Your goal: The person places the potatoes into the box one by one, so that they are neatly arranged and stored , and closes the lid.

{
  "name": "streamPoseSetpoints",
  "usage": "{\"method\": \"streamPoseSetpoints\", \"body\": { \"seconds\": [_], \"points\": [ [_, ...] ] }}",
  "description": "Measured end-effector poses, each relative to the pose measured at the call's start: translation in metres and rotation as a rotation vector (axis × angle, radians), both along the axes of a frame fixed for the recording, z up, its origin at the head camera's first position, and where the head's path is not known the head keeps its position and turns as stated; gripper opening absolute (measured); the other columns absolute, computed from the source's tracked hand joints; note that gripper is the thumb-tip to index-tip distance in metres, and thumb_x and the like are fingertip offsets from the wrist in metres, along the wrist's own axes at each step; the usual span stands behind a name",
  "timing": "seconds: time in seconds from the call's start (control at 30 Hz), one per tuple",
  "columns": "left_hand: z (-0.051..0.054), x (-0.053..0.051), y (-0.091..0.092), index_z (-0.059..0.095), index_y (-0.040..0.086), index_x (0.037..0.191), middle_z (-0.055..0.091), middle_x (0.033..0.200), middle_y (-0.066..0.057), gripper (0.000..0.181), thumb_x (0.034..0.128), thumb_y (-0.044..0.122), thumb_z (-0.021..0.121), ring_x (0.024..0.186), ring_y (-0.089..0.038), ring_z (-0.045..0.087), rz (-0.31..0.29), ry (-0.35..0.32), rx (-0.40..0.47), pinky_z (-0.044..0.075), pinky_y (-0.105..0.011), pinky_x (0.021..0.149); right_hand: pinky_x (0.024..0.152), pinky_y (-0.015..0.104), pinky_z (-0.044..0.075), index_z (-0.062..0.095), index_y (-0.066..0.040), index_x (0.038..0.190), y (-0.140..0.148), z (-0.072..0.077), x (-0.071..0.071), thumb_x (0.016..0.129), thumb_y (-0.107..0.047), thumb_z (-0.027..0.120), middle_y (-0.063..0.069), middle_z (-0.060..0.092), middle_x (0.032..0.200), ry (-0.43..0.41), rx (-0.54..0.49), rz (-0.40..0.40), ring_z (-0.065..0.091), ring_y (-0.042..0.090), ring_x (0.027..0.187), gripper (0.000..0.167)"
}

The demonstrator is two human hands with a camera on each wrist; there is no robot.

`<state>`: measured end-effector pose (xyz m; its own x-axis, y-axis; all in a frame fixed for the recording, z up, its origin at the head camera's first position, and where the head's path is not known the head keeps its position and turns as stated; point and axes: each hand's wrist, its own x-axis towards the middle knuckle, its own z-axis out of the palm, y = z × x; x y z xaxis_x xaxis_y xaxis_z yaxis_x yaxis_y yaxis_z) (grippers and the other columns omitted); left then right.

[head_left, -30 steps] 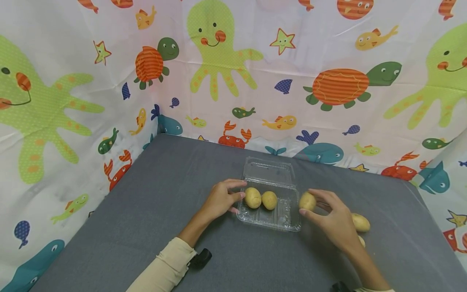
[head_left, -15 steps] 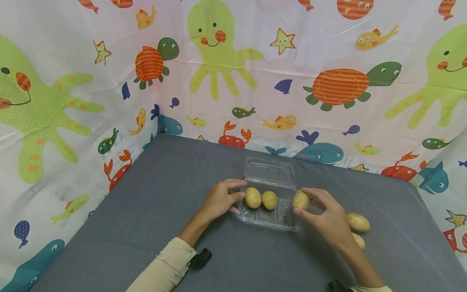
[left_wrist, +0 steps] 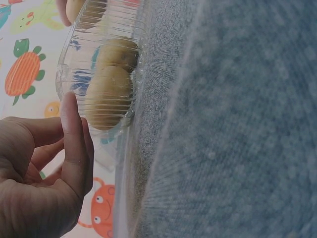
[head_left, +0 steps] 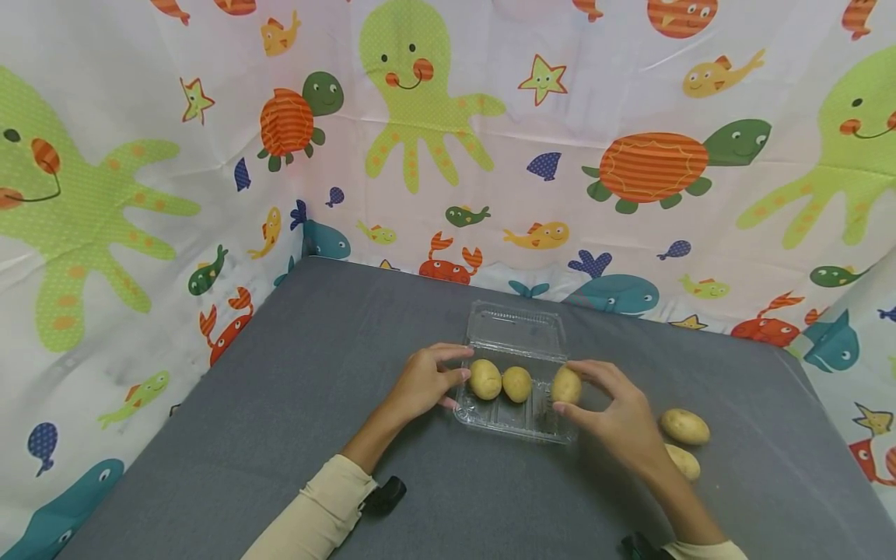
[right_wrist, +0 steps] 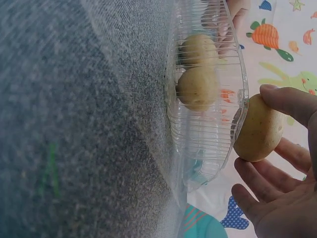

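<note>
In the head view a clear plastic clamshell container lies with its lid raised at the back. Two yellow potatoes sit side by side in its left half. My left hand rests against the container's left end, fingers spread along the rim. My right hand holds a third potato between thumb and fingers over the container's right end. The right wrist view shows this held potato up by the rim, above the two lying potatoes.
Two more potatoes, one farther back and one nearer, lie on the grey cloth-covered table beside my right forearm. A curtain with sea-animal prints hangs behind the table and along its sides.
My right hand has carried its potato leftward, from beside the container's right edge to over its right end. More of the two loose potatoes shows. My left hand has stayed in place.
</note>
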<state>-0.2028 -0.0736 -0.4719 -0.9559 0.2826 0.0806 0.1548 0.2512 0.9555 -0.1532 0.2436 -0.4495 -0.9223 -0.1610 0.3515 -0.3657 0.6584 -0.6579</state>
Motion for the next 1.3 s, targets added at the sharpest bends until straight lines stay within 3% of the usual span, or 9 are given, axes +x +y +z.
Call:
{"method": "streamPoseSetpoints", "body": {
  "seconds": [0.13,0.3,0.6,0.83,1.3],
  "points": [
    [0.000,0.000,0.000,0.071,0.008,0.139,0.060,0.150,-0.009,0.038,0.1011,0.007,0.073,0.083,-0.023,0.074,-0.002,0.003,0.003,0.067,-0.034,0.056,0.107,0.060,0.047,0.071,-0.020,0.137,-0.001,-0.001,-0.003,0.083,-0.037,0.093,0.003,0.065,0.140,-0.020,0.027,-0.002,0.056,0.027,0.131,0.061],
    [0.001,0.001,0.000,0.071,0.009,0.139,0.060,0.150,-0.007,0.038,0.1010,0.008,0.074,0.079,-0.024,0.073,0.001,-0.006,-0.007,0.066,-0.034,0.056,0.105,0.072,0.039,0.071,-0.020,0.136,-0.003,-0.005,-0.007,0.082,-0.038,0.093,0.008,0.064,0.144,-0.043,0.047,0.013,0.049,0.037,0.133,0.061],
    [0.001,0.001,0.000,0.071,0.009,0.139,0.060,0.149,-0.006,0.038,0.1009,0.009,0.074,0.075,-0.020,0.072,0.010,-0.010,-0.009,0.068,-0.041,0.059,0.094,0.060,0.029,0.072,-0.018,0.135,-0.007,-0.010,-0.011,0.082,-0.037,0.094,0.009,0.066,0.144,-0.052,0.071,0.006,0.049,0.037,0.128,0.060],
    [0.000,0.000,0.001,0.072,0.010,0.138,0.061,0.148,-0.005,0.038,0.1000,0.007,0.075,0.075,-0.017,0.071,0.015,-0.010,-0.003,0.067,-0.037,0.057,0.092,0.054,0.028,0.073,-0.020,0.135,-0.010,-0.012,-0.015,0.081,-0.033,0.095,0.009,0.065,0.146,-0.080,0.098,-0.008,0.049,0.037,0.127,0.060],
    [0.000,0.000,0.001,0.072,0.011,0.137,0.061,0.149,-0.007,0.038,0.0997,0.006,0.075,0.073,-0.017,0.070,0.014,-0.010,-0.003,0.067,-0.036,0.057,0.096,0.065,0.026,0.072,-0.019,0.135,-0.014,-0.014,-0.018,0.081,-0.033,0.095,0.012,0.065,0.146,-0.105,0.104,-0.005,0.045,0.041,0.131,0.060]
  ]
}}
